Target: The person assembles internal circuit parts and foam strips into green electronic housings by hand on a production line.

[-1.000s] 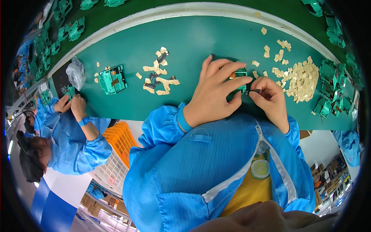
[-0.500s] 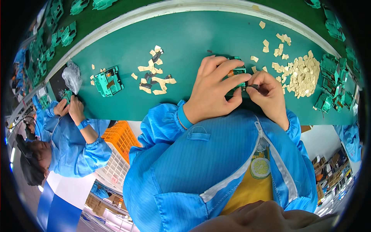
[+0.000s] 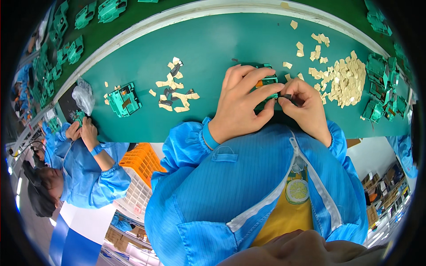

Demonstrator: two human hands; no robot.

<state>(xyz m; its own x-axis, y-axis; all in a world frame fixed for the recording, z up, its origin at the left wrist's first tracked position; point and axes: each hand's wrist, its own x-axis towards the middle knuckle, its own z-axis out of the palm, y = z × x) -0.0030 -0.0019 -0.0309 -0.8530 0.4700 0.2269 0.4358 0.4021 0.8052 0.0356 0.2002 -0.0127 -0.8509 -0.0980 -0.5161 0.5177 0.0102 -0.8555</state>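
Left hand (image 3: 243, 101) gripping green housing (image 3: 270, 80) | right hand (image 3: 307, 105) pinching black piece (image 3: 286, 96) (partly hidden) | housing between hands

The left hand (image 3: 245, 101) over a green housing (image 3: 267, 81) and the right hand (image 3: 307, 105) pinching a small black piece (image 3: 287, 96) block the near middle. Behind them, a hand could slide across the green table top (image 3: 213, 42) up to the white rail (image 3: 213, 7). Right, a big pile of cream scraps (image 3: 348, 80) gets in the way; left, a small heap of bits (image 3: 175, 91).
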